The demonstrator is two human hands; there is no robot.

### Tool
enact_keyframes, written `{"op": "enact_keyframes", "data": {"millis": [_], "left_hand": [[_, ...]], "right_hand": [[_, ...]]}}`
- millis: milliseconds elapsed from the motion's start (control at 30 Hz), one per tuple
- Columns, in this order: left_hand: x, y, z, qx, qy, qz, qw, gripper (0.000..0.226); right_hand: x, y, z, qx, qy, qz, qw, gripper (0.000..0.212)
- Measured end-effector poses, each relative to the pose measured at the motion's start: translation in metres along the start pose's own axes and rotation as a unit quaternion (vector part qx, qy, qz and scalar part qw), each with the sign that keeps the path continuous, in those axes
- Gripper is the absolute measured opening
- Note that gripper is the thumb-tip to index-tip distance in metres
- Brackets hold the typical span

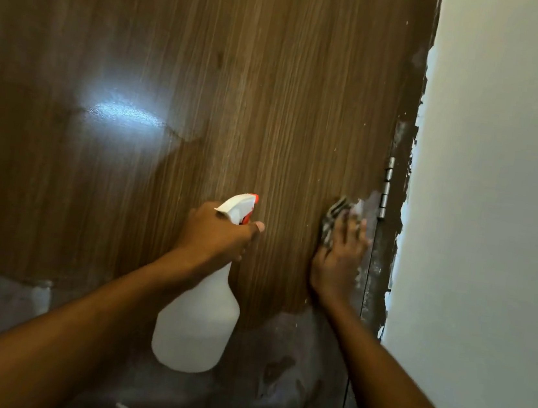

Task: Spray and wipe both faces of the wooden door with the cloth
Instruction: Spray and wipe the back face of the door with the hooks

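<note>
The brown wooden door (208,77) fills most of the head view, with a bright glare spot on its left half. My left hand (214,234) grips the neck of a white spray bottle (197,324) with an orange nozzle tip, its nozzle close to the door face. My right hand (339,256) presses a grey checked cloth (333,218) flat against the door near the hinge edge, fingers spread over it. Most of the cloth is hidden under that hand.
A metal hinge (387,187) sits on the door's right edge, beside a dark frame (386,259) with chipped paint. A white wall (498,198) stands at the right. The door's lower part (271,390) looks dull, grey and smeared.
</note>
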State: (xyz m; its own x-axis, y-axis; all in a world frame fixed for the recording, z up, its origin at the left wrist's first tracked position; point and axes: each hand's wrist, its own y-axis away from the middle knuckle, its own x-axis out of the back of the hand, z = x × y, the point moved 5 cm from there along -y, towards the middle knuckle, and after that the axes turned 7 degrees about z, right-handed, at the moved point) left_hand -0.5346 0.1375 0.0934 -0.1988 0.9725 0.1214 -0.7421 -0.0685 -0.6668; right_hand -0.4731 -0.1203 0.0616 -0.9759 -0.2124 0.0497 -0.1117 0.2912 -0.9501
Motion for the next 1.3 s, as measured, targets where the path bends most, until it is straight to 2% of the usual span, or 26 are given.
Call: {"op": "enact_keyframes", "data": {"millis": [67,133,200,300,367,500,633,700,800,933,1033,1067,1100,1167,1233,1300], "left_hand": [[-0.008,0.002,0.008,-0.005,0.012,0.008,1.0,0.055],[-0.01,0.002,0.015,-0.015,0.016,0.025,0.999,0.051],[-0.006,-0.001,0.021,-0.024,0.02,0.04,0.999,0.048],[-0.005,-0.007,0.026,-0.022,0.025,0.042,0.999,0.05],[-0.007,-0.008,0.023,-0.013,0.014,0.044,0.999,0.053],[-0.026,0.018,0.003,0.01,-0.006,0.025,1.0,0.051],[-0.035,0.046,-0.012,0.022,0.003,0.007,1.0,0.043],[-0.039,0.047,-0.014,0.024,0.0,0.008,1.0,0.039],[-0.051,0.036,-0.011,0.016,-0.002,-0.006,1.0,0.038],[-0.056,0.04,-0.031,0.033,-0.003,-0.009,0.999,0.051],[-0.066,0.066,-0.054,0.038,-0.02,-0.022,0.999,0.058],[-0.068,0.075,-0.057,0.038,-0.018,-0.023,0.999,0.059],[-0.07,0.081,-0.06,0.042,-0.014,-0.018,0.999,0.06],[-0.073,0.086,-0.061,0.045,-0.006,-0.008,0.999,0.061],[-0.077,0.088,-0.061,0.038,-0.015,0.001,0.999,0.061],[-0.081,0.094,-0.061,0.029,-0.022,0.008,0.999,0.061]], "right_hand": [[0.011,-0.065,-0.005,-0.038,0.042,0.034,0.998,0.064],[0.014,-0.118,-0.027,-0.032,0.038,0.05,0.998,0.065],[0.01,-0.132,-0.049,0.022,0.016,0.056,0.998,0.066],[-0.003,-0.091,-0.046,0.173,-0.035,0.027,0.984,0.067],[-0.009,-0.068,-0.012,0.186,-0.045,0.008,0.981,0.066],[-0.011,-0.064,0.045,0.05,-0.005,0.035,0.998,0.064],[-0.015,-0.07,0.01,-0.105,0.001,0.039,0.994,0.06],[-0.014,-0.067,0.009,-0.064,-0.007,0.037,0.997,0.06],[-0.01,-0.033,0.054,0.016,-0.039,0.05,0.998,0.062],[-0.029,0.036,0.106,-0.076,-0.046,0.021,0.996,0.06],[-0.026,0.033,0.1,-0.223,-0.05,0.048,0.972,0.054],[-0.021,0.03,0.09,-0.242,-0.053,0.055,0.967,0.054],[-0.017,0.031,0.078,-0.211,-0.057,0.056,0.974,0.056],[-0.014,0.056,0.058,-0.04,-0.053,0.026,0.997,0.063],[-0.012,0.108,0.069,0.082,-0.045,-0.023,0.995,0.063],[-0.004,0.14,0.104,0.072,-0.034,-0.037,0.996,0.062]]}}
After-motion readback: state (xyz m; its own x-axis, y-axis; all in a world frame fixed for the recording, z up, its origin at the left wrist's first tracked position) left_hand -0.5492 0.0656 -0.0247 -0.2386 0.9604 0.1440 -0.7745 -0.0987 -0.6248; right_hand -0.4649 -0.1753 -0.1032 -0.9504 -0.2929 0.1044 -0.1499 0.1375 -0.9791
